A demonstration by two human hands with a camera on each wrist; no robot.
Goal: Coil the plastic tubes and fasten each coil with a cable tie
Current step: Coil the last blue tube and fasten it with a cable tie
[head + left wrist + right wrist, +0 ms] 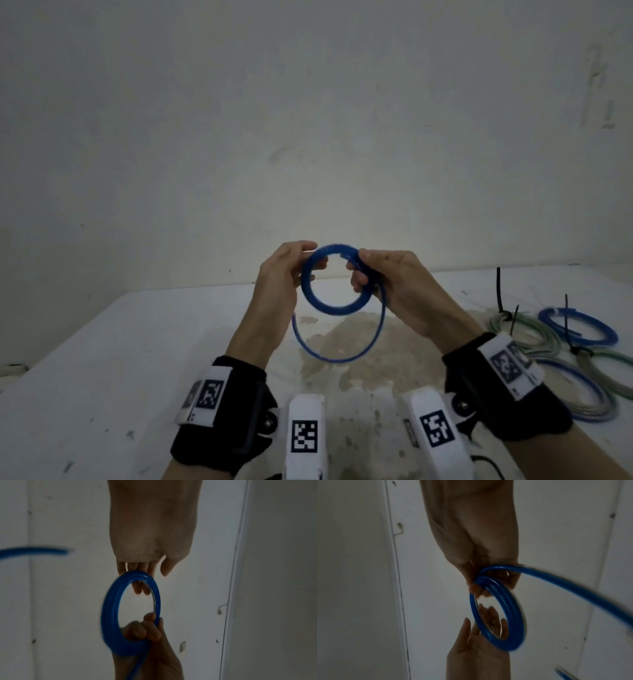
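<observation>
Both hands hold a blue plastic tube coil point(325, 303) up over the white table point(137, 342). My right hand point(358, 270) grips the coil's right side, its fingers curled through the ring point(513, 615). Against the coil's left side lies my left hand point(310, 263), with its fingers fairly straight behind the ring point(111, 615) and its thumb apart. A loose loop of the same tube point(342, 359) hangs below the coil, and its free end point(34, 551) swings, blurred. No cable tie shows on this coil.
At the table's right lie tied coils: a blue one point(579, 329), greenish clear ones point(524, 329) and a blue-and-clear one point(582, 394). Black cable tie tails point(499, 291) stick up from them. A brownish stain point(342, 342) marks the table's middle. A bare wall stands behind.
</observation>
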